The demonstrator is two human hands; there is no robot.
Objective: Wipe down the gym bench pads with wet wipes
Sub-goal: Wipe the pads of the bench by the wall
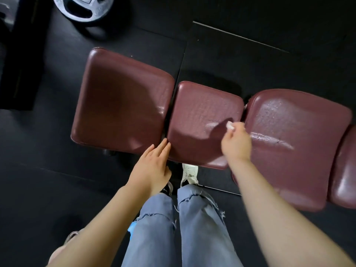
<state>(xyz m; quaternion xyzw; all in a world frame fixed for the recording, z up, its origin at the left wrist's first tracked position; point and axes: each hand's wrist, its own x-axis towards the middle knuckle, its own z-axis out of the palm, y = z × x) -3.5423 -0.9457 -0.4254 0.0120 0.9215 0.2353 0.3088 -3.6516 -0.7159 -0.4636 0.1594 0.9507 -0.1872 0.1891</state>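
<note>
No legible text, label, brand or number anywhere. Weight plate (pixel 83 8) at top left carries raised markings (too blurred and cropped to read). Maroon bench pads (pixel 204 120) bear no visible print.

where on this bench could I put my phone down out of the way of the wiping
The left pad is bare and looks dry. The middle pad is crowded: right hand wiping with the wipe, left hand at its near-left corner. The right pad looks wet.
</note>
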